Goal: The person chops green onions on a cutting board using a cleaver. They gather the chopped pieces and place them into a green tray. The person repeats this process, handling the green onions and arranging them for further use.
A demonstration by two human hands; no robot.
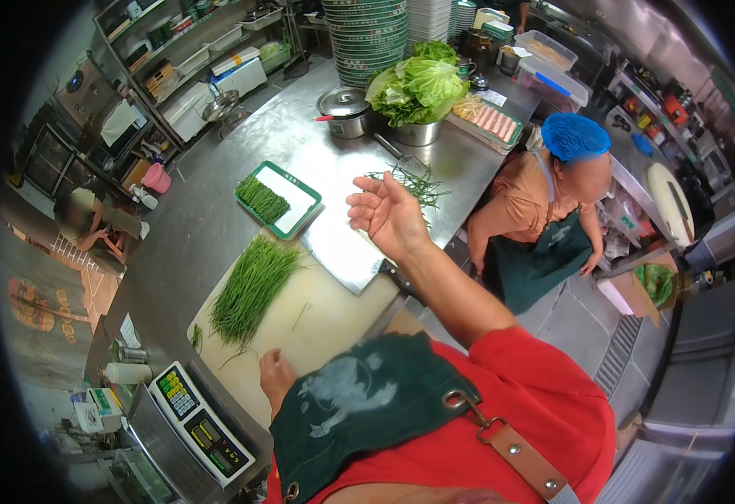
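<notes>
My right hand [383, 214] is raised above the steel table, palm turned up, fingers loosely apart, with nothing in it. Beneath its wrist, a wide cleaver [342, 252] lies flat across the edge of a pale cutting board [329, 315]. A bundle of long green chives [254, 290] rests on the board's left part. My left hand [277, 377] is at the board's near edge, partly hidden by my apron; no object shows in it. Beyond the board, a green-rimmed white tray [304, 195] holds a row of cut chives [263, 200]. Loose stems [427, 189] lie behind my right hand.
A co-worker in a blue hair cover [575, 138] is close on the right. Lettuce in a steel pot [421, 134], a lidded pot [345, 113], a meat tray [490, 129] and stacked green trays [367, 44] occupy the far table. A digital scale [200, 422] stands front left.
</notes>
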